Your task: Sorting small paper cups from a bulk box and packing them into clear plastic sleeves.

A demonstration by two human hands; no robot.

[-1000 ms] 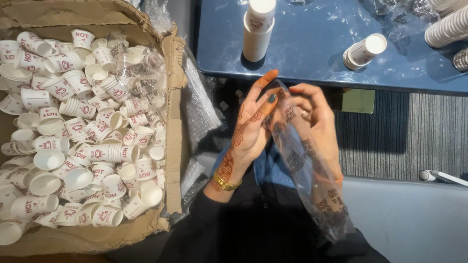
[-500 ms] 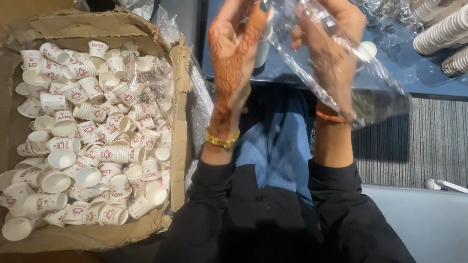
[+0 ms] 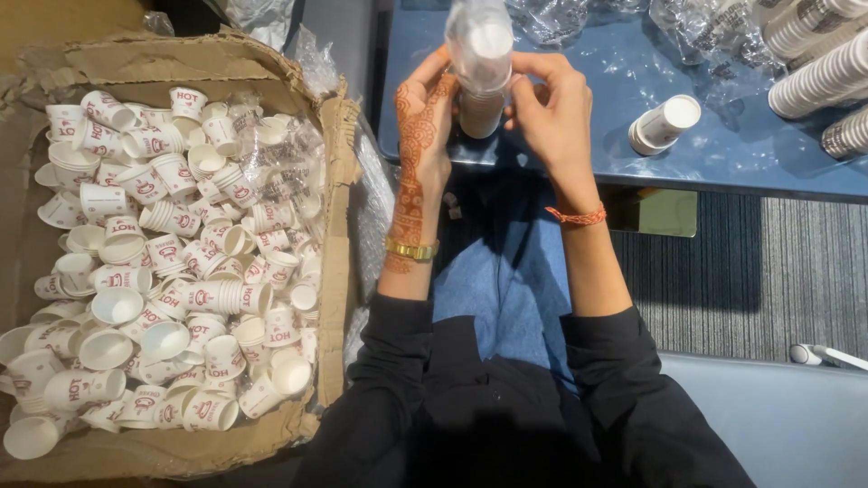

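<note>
Left hand (image 3: 425, 113) and right hand (image 3: 550, 107) are closed around a plastic-sleeved stack of paper cups (image 3: 479, 63), held upright at the blue table (image 3: 723, 154) near edge. Open floor is seen right; cardboard box of loose cups (image 3: 330, 262) crowds the left.

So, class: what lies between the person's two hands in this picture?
In the head view, a stack of paper cups in a clear plastic sleeve stands between the left hand and right hand, gripped from both sides.

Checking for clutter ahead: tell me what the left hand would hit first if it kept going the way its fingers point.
The left hand already touches the plastic-wrapped stack of cups. Straight beyond lies crumpled plastic wrap on the blue table, though depth is unclear.
</note>
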